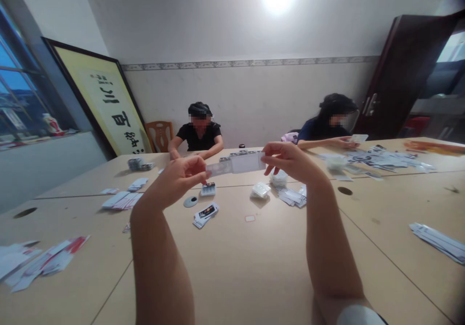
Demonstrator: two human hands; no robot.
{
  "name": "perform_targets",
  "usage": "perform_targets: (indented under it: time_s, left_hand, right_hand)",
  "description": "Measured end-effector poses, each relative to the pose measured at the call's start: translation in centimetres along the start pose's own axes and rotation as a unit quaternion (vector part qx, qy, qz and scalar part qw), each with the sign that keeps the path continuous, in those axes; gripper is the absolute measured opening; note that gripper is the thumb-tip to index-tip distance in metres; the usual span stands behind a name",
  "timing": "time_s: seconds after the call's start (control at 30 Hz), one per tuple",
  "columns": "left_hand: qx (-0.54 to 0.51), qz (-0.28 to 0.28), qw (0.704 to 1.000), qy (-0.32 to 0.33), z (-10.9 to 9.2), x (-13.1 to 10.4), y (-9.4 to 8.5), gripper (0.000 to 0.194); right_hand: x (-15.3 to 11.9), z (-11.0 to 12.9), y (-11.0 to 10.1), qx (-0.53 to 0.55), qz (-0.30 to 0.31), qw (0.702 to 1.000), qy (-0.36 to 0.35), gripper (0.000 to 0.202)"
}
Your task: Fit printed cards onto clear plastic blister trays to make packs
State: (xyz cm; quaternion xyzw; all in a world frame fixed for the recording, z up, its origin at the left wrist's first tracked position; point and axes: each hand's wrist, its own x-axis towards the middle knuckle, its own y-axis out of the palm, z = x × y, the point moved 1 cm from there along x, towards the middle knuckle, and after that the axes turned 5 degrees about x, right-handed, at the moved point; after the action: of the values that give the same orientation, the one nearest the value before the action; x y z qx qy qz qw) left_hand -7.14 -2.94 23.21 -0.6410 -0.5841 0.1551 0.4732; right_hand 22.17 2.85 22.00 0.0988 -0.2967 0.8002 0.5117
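My left hand [187, 177] pinches the left end of a translucent strip with a white panel [249, 164], which looks like a clear sleeve around a card. Its right end is gripped between the thumb and fingers of my right hand [285, 160]. The strip is stretched level above the table. Behind its upper edge, small dark-and-white items show in part. Below my left hand lie a small clear tray [208, 189], a grey-white disc with a dark spot [191, 202] and a stack of printed cards [206, 215]. Clear plastic trays [260, 190] are stacked under my right hand.
Two people sit across the table [254, 267]; the right one holds a white piece [359, 139]. Paper bundles lie at left [121, 200], front left [51, 262] and far right [436, 240]. A scattered card pile [388, 160] spreads at back right. Round cable holes [344, 190] pierce the tabletop.
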Motion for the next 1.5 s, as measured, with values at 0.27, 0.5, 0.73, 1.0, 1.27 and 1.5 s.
perform_targets:
  time_s: [0.27,0.5,0.73,1.0,1.27,1.5]
  left_hand:
    - [-0.003,0.033,0.999,0.017,-0.6,0.4,0.4,0.035]
    - [-0.054,0.053,0.997,0.018,0.0,0.4,0.6,0.031]
    - [-0.082,0.045,0.995,0.023,0.2,0.4,0.6,0.029]
    - [-0.095,0.041,0.994,0.021,0.3,0.4,0.6,0.026]
    - [-0.088,0.03,0.995,0.031,0.4,0.5,0.7,0.026]
    - [-0.077,0.048,0.996,0.027,0.1,0.6,0.6,0.03]
  right_hand:
    - [0.7,-0.3,0.6,0.088,-0.074,0.992,-0.056,0.02]
    - [1.2,-0.5,1.0,0.13,-0.106,0.983,-0.073,0.021]
    - [1.4,-0.5,1.6,0.154,-0.149,0.973,-0.082,0.021]
    - [1.5,-0.4,2.0,0.217,-0.152,0.962,-0.068,0.02]
    - [1.7,-0.5,2.6,0.239,-0.185,0.951,-0.065,0.023]
    - [1.8,-0.4,2.8,0.229,-0.196,0.952,-0.057,0.024]
